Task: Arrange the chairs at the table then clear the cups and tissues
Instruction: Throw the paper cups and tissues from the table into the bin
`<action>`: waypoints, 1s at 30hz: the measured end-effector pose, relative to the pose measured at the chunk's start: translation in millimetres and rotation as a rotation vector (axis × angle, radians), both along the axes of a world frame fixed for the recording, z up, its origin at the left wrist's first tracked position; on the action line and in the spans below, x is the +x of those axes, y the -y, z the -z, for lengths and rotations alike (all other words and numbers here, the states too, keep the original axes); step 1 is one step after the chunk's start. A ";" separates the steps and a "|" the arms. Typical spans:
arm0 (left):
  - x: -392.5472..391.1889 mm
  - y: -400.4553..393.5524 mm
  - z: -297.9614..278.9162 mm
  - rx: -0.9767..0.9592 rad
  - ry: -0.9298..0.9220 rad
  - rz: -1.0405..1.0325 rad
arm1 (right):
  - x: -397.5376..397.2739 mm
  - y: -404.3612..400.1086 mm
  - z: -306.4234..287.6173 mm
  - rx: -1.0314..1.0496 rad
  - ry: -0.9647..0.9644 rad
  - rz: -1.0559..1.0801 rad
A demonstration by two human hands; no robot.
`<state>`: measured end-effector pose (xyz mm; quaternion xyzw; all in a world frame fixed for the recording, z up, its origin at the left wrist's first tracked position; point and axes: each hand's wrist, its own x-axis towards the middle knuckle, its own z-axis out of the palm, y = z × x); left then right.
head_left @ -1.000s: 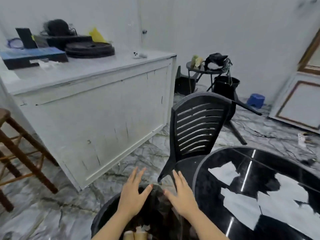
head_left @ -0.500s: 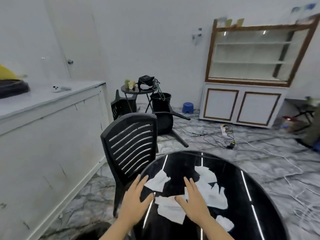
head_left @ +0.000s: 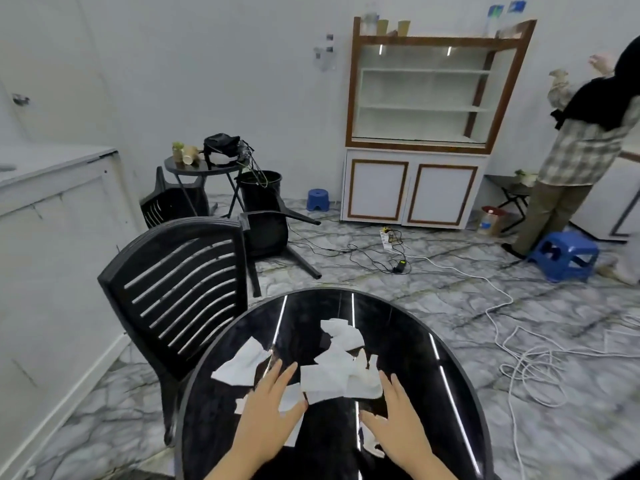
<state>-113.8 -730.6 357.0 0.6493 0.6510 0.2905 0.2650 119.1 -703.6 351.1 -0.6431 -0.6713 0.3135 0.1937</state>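
A round black glossy table (head_left: 433, 368) fills the lower middle of the head view, with several white tissues (head_left: 337, 374) strewn over it. My left hand (head_left: 268, 415) and my right hand (head_left: 398, 422) hover flat over the near tissues, fingers straight and spread, holding nothing. A black slatted plastic chair (head_left: 173, 285) stands upright against the table's left edge. Another black chair (head_left: 273, 233) lies tipped over on the floor behind it, and a third (head_left: 166, 202) leans by a small side table (head_left: 204, 166) that carries paper cups (head_left: 188, 155).
A white counter (head_left: 52, 209) runs along the left. A black bin (head_left: 259, 187) stands near the side table. Cables and a white cord (head_left: 519, 355) sprawl over the marble floor at right. Blue stools (head_left: 562, 254) and a person (head_left: 575, 147) are at the far right, a cabinet (head_left: 415, 133) behind.
My view swung right from a black bin by the counter to the table. Both hands travelled with it and now hover over the tissues, fingers still spread.
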 end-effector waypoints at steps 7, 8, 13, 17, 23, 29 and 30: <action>-14.2 -0.9 41.7 -0.055 -0.197 0.043 | -17.3 13.6 28.7 -0.056 0.188 0.009; -16.6 -2.6 44.9 -0.054 -0.227 0.024 | -19.6 14.5 35.3 -0.054 0.173 0.009; -25.9 -8.1 69.9 -0.111 -0.308 0.032 | -26.7 20.5 54.8 -0.046 0.235 -0.014; -26.9 -5.5 90.5 -0.101 -0.468 0.065 | -24.5 24.1 63.9 0.025 0.222 0.005; -24.2 -3.9 92.9 -0.082 -0.485 0.066 | -23.2 26.0 73.9 0.084 0.193 0.027; -24.3 -2.6 94.1 -0.068 -0.418 0.082 | -25.0 26.6 70.8 0.079 0.111 0.041; -24.1 -2.2 92.2 -0.073 -0.397 0.084 | -25.9 26.9 69.5 0.076 0.085 0.047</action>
